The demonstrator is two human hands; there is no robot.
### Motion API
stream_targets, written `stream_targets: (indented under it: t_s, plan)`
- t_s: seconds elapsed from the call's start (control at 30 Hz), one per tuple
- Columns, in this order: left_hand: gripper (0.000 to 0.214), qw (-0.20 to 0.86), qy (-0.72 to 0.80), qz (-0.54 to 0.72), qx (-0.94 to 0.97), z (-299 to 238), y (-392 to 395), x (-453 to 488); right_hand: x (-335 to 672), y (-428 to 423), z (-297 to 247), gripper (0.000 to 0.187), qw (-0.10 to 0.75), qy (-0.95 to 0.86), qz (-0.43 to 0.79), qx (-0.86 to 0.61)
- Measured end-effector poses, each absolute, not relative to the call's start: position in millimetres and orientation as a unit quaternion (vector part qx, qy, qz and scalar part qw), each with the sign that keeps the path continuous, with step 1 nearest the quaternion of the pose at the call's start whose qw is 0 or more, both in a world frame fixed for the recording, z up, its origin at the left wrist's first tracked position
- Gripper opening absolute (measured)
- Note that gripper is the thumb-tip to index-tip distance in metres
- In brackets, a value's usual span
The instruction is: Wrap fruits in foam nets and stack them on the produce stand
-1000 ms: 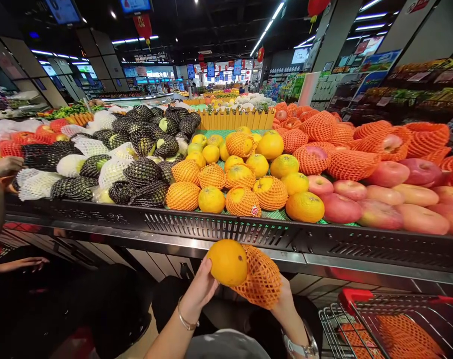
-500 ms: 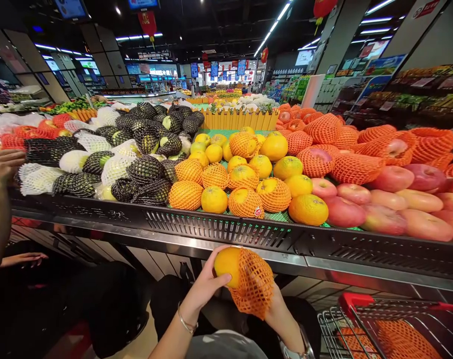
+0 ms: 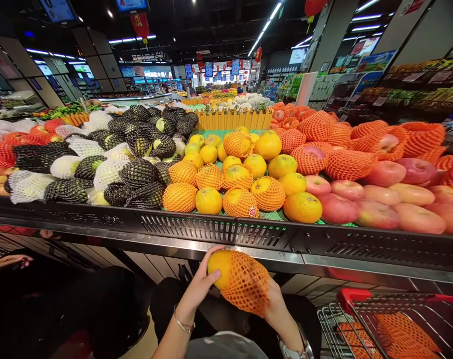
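Note:
Low in front of the display, my left hand (image 3: 199,285) is closed around the left side of an orange (image 3: 218,265), thumb on its near face. An orange foam net (image 3: 247,284) covers the right part of that fruit and hangs loosely to the right. My right hand (image 3: 276,301) is at the right end of the net, its fingers inside or behind the mesh and mostly hidden. Beyond my hands, more oranges (image 3: 209,201), some bare and some in nets, lie on green matting in a black tray (image 3: 215,228).
Left of the oranges are fruits in black and white nets (image 3: 138,172); apples (image 3: 337,208) lie to the right. A shopping cart (image 3: 355,295) with netted items stands at lower right. Another person's hand (image 3: 11,263) shows at the left. A steel ledge (image 3: 301,258) runs below the trays.
The net has moved left over the orange and covers more of it. The other person's raised arm at the left has left the fruit. My view has shifted slightly.

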State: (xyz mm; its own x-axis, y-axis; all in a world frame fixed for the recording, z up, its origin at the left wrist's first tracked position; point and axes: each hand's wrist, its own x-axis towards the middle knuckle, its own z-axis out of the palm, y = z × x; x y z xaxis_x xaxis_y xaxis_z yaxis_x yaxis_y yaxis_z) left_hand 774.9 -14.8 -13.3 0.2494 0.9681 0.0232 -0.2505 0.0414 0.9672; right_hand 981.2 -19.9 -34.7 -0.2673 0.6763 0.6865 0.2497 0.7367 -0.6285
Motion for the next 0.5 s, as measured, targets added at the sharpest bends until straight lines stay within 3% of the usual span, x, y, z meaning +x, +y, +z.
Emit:
stream_targets:
  t_s: [0.13,0.23,0.33,0.5]
  plan:
    - [0.06,0.598,0.396,0.466,0.518,-9,-14,779,977,-25,-27,0.027,0.451,-0.812,0.242,-0.279]
    - [0.059,0.586,0.413,0.467,0.517,-10,-13,781,973,-23,-28,0.041,0.411,-0.798,0.299,-0.324]
    - [0.055,0.594,0.414,0.485,0.49,-19,-13,781,972,-19,-34,0.054,0.411,-0.766,0.34,-0.358]
    - [0.07,0.624,0.397,0.534,0.409,-31,-13,780,971,-14,-33,0.051,0.422,-0.735,0.381,-0.37]
